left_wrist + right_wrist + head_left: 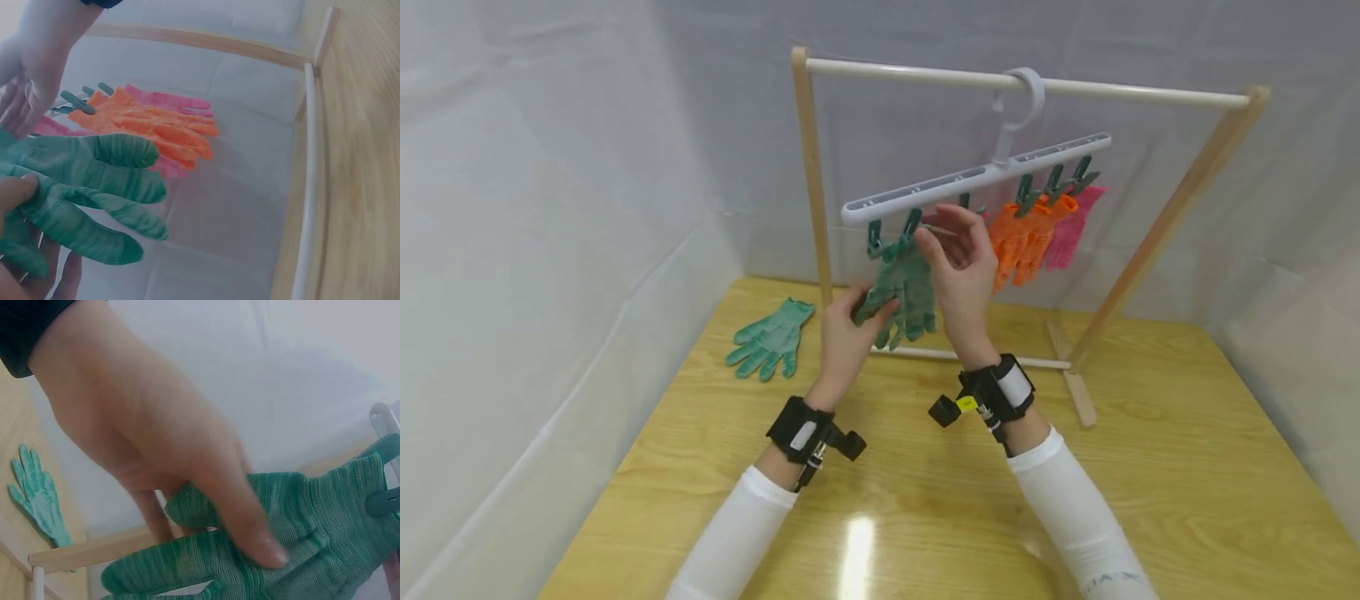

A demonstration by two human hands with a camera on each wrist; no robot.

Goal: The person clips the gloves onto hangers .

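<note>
Green glove [904,290] hangs from teal clip [912,227] on white peg hanger [977,177]; left hand [847,330] pinches its fingertips, right hand [958,265] relaxed, fingers apart, by cuff and clip. Orange gloves [1024,238] and pink glove [1072,223] already pegged. Judging: near end, second green glove [769,340] left lying on wooden surface [1150,467]. Wooden rack [808,158]; white sheeting [550,208] walls round.

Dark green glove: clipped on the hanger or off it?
Clipped on: the dark green glove hangs from a green clip on the white hanger.
</note>
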